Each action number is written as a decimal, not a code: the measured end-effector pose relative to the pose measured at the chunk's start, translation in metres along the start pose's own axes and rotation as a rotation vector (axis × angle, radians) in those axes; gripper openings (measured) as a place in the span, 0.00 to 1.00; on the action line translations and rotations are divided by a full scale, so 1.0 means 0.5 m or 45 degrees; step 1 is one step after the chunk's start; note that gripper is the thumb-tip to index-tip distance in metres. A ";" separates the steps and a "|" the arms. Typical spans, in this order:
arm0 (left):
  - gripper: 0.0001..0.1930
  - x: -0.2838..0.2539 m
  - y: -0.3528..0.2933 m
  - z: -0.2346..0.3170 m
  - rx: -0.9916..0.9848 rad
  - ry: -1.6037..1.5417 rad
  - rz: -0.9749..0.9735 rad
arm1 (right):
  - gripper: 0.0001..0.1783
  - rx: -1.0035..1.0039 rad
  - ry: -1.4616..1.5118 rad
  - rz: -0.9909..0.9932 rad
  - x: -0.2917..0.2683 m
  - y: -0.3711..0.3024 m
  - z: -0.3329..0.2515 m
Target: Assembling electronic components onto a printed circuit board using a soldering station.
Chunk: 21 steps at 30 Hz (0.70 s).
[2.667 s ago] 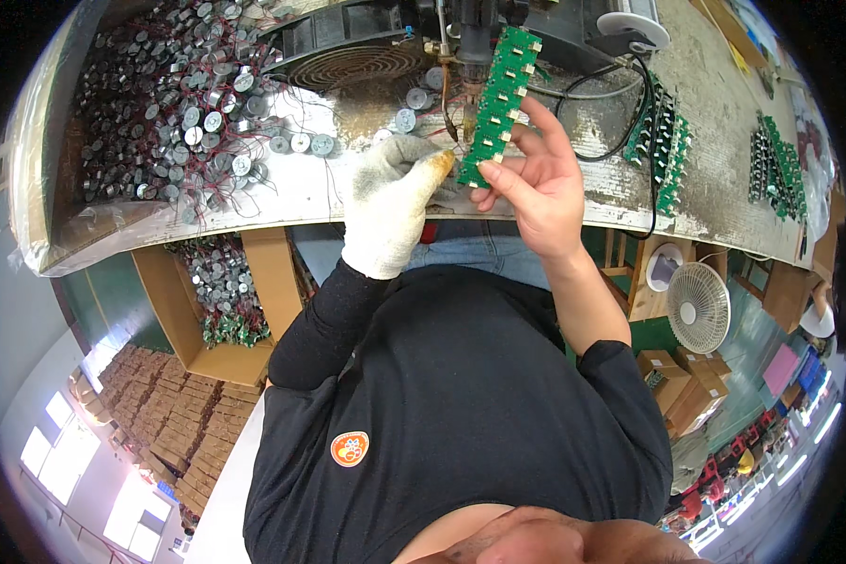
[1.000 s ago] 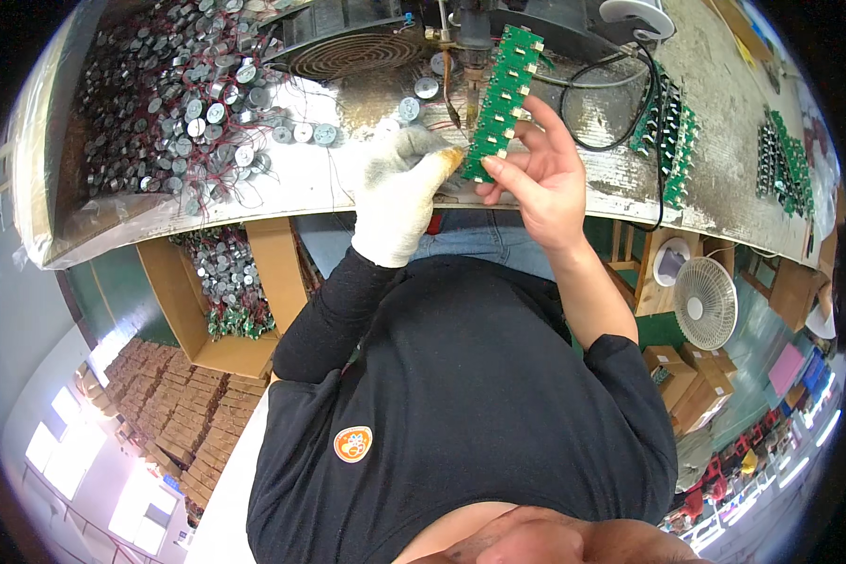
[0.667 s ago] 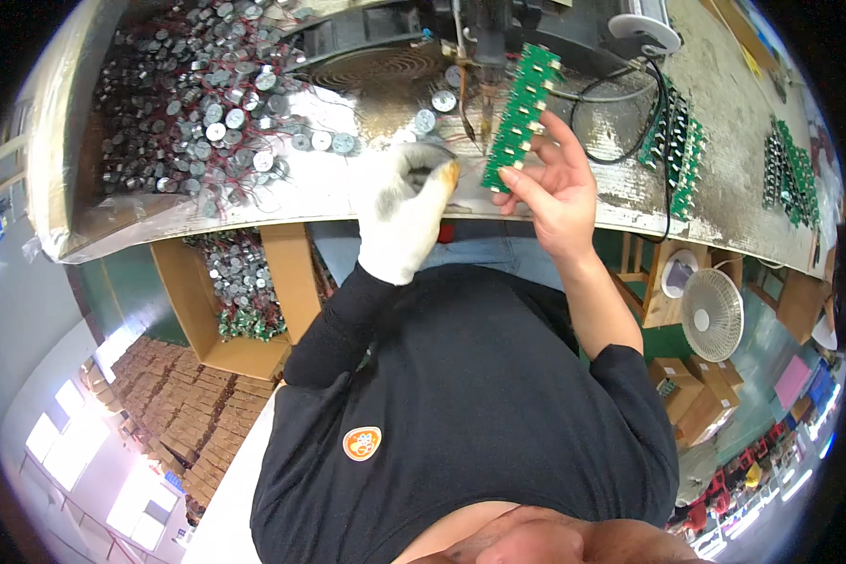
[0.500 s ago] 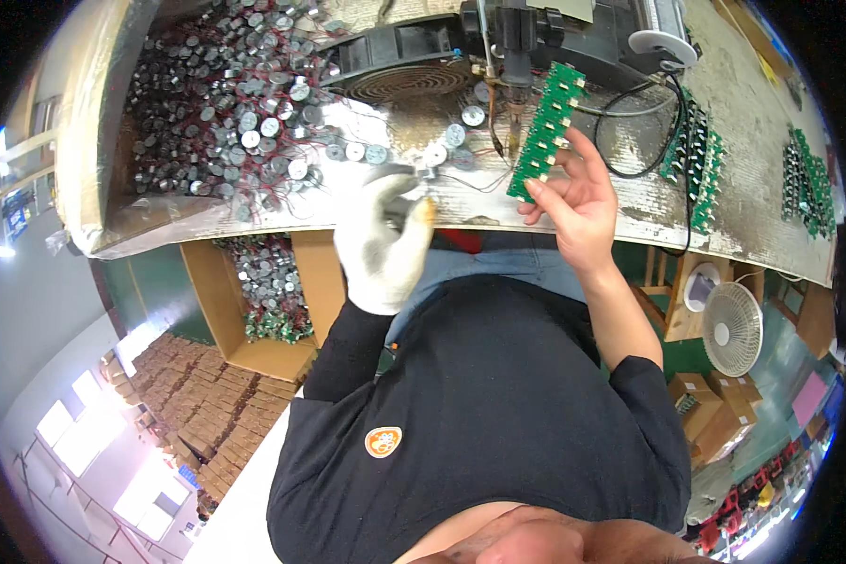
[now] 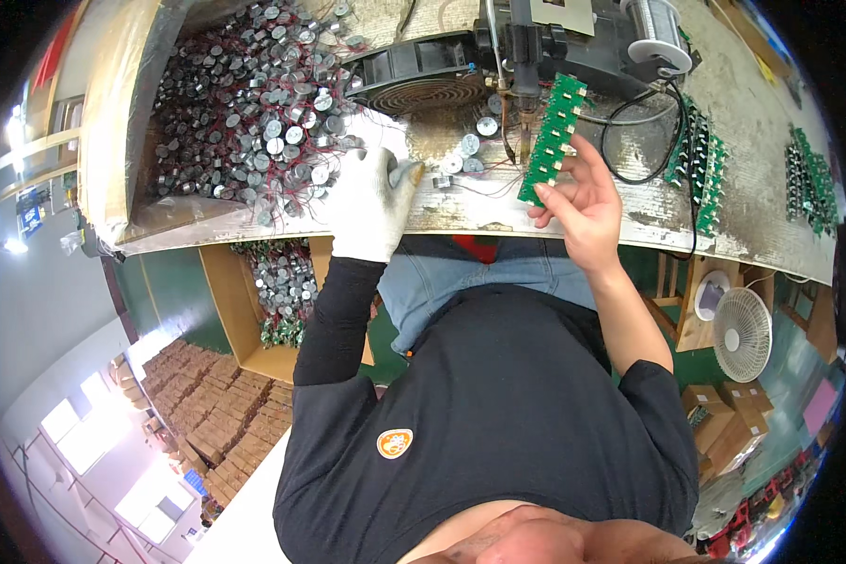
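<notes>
My right hand [image 5: 583, 211] holds a long green circuit board [image 5: 552, 141] upright by its lower end, thumb in front and fingers behind. Small pale components run in a row along the board. My left hand [image 5: 371, 202] wears a white glove and rests over the table's front part, thumb apart from the forefinger; its other fingers are partly hidden. Just right of the thumb lies a small silver round metal part with thin wires [image 5: 443, 181]. Several like it [image 5: 470, 144] sit loose nearby. Behind the board stands a soldering iron [image 5: 525, 141], tip downward.
A big heap of wired metal parts [image 5: 244, 122] fills the table's left side. A black fan [image 5: 409, 80] stands at the back, a solder wire spool [image 5: 655, 33] at the back right. Stacked green boards [image 5: 700, 169] lie right, beside a black cable [image 5: 620, 174]. Below is a carton [image 5: 230, 301].
My left hand has moved forward and slightly left, away from the small wired part beside its thumb. My right hand still holds the board, almost in place. The whole view has shifted a little.
</notes>
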<state>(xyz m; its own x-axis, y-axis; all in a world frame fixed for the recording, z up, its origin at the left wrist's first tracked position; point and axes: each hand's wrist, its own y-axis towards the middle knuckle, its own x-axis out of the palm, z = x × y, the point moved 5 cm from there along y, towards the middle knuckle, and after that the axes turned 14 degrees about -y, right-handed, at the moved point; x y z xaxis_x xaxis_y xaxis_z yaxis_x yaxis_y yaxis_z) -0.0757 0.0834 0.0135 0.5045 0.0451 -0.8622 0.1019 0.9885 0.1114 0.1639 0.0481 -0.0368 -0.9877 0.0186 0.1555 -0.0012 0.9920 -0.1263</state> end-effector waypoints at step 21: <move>0.16 0.053 -0.082 0.012 -0.780 -1.837 0.165 | 0.36 0.003 0.019 -0.035 0.004 0.002 -0.004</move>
<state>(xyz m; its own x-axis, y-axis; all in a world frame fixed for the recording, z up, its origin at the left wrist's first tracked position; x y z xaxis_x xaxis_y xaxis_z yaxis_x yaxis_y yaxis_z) -0.0611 0.0433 -0.0111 0.8793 0.3148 0.3573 -0.1741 0.9109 -0.3740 0.1624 0.0497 -0.0347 -0.9848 -0.0065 0.1735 -0.0284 0.9919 -0.1242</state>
